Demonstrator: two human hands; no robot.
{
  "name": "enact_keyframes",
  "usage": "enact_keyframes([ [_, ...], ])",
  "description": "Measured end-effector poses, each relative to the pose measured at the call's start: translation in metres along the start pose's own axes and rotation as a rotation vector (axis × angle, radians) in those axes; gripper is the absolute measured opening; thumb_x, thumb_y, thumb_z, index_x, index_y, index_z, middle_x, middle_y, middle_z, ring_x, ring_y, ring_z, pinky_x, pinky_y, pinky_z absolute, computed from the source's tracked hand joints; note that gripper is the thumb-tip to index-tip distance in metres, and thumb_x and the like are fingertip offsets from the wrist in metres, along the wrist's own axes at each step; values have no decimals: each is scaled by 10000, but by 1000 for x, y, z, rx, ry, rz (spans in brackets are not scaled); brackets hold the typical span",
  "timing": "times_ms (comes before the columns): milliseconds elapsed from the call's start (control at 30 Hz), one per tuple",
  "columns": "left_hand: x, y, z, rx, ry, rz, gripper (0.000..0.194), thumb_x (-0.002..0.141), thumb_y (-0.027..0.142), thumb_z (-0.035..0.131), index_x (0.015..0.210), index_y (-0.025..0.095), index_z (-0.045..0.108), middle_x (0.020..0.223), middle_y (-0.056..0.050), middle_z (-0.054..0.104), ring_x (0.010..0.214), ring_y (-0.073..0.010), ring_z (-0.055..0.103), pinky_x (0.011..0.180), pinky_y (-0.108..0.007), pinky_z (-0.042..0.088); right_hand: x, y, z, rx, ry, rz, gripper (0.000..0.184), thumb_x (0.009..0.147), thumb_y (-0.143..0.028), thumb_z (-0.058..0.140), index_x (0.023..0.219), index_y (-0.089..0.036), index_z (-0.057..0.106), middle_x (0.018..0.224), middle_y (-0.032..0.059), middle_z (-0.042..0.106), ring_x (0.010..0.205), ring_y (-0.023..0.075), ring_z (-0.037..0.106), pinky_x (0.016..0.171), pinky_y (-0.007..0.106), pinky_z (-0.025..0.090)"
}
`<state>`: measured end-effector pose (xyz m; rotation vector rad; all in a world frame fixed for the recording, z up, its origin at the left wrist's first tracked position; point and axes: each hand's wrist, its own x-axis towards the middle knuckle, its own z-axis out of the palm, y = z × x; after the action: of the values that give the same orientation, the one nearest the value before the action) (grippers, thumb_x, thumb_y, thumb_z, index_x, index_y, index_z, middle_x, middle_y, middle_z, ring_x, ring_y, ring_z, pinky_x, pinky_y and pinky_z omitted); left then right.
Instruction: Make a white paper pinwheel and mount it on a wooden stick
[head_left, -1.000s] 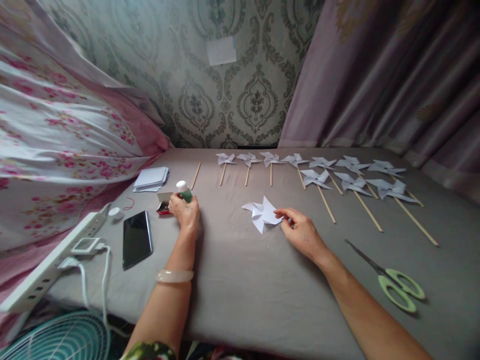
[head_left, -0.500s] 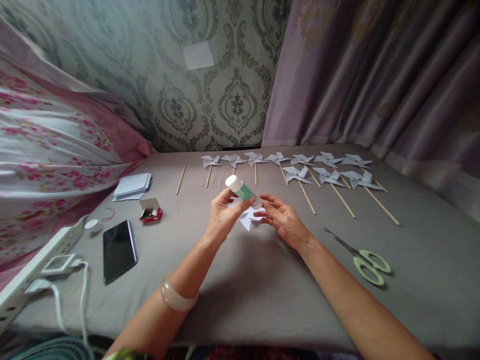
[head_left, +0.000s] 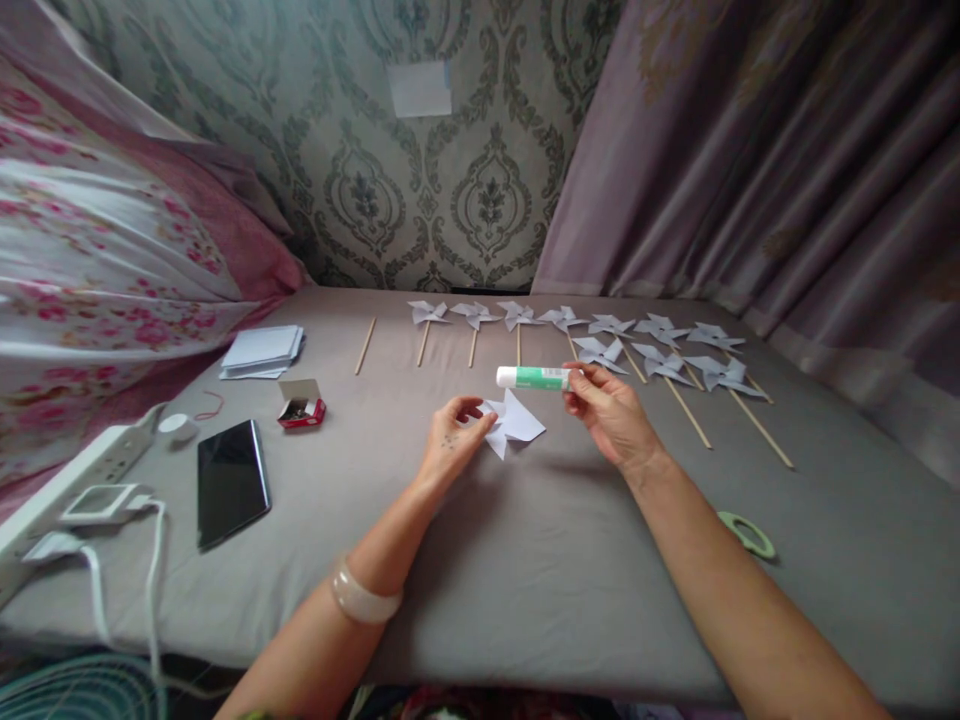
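My right hand [head_left: 611, 410] holds a green and white glue stick [head_left: 534, 377] level above the grey sheet [head_left: 525, 560], its white cap pointing left. My left hand [head_left: 452, 443] rests on the sheet, its fingers pinching the left edge of a white paper pinwheel head [head_left: 517, 422] that lies flat with no stick. The glue stick hangs just above and behind this pinwheel head.
Several finished pinwheels on wooden sticks [head_left: 652, 345] lie in rows at the back, one bare stick [head_left: 365, 345] to their left. Paper squares [head_left: 262, 351], a small red box [head_left: 301, 408], a black phone [head_left: 232, 480], a power strip [head_left: 67, 490] and green scissors [head_left: 746, 535] are around.
The glue stick went from my left hand, picked up by the red box, to my right hand. My left hand dropped onto the loose pinwheel head.
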<state>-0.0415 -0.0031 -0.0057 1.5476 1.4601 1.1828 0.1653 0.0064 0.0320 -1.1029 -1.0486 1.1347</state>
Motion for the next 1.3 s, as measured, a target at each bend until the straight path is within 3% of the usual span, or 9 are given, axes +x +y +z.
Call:
enact_keyframes([
  [167,-3,-12,4,354,-2,193,173,762,249,678,928,202,695,873,-60,674,864,-205,569,819,-370,453,11,-11,7,-495,-42,-252,350,714,-418,673,968,-179,639,801,21,629,636,124,531,569,259,427],
  [300,-7,-17,7,446,-42,240,185,795,221,641,970,221,702,899,-72,670,896,-220,563,819,-367,461,14,-15,17,-875,-103,-361,322,760,-373,631,1006,-171,679,688,17,632,584,144,540,595,285,430],
  [400,-7,-20,8,476,-75,256,205,808,190,603,980,229,707,899,-67,676,873,-220,567,824,-371,461,13,-20,26,-1020,-162,-393,308,773,-348,622,1020,-177,693,664,16,639,575,152,560,618,286,440],
  [600,-6,-23,10,497,-116,245,246,803,154,574,995,225,709,940,-75,682,881,-230,581,844,-387,459,10,-26,38,-1133,-305,-485,273,797,-289,613,1029,-166,689,828,57,694,640,158,599,686,285,460],
  [900,-7,-23,11,502,-131,227,249,809,142,563,992,220,713,986,-87,681,913,-240,585,861,-402,458,9,-26,39,-1167,-439,-535,272,844,-270,573,1081,-172,661,948,74,694,690,162,608,722,289,461],
  [1300,-6,-19,9,514,-193,178,255,833,160,538,1007,218,715,1068,-76,676,1008,-241,576,932,-384,436,12,-21,44,-1164,-461,-567,244,839,-226,595,1065,-159,655,930,83,710,749,188,650,729,307,483],
])
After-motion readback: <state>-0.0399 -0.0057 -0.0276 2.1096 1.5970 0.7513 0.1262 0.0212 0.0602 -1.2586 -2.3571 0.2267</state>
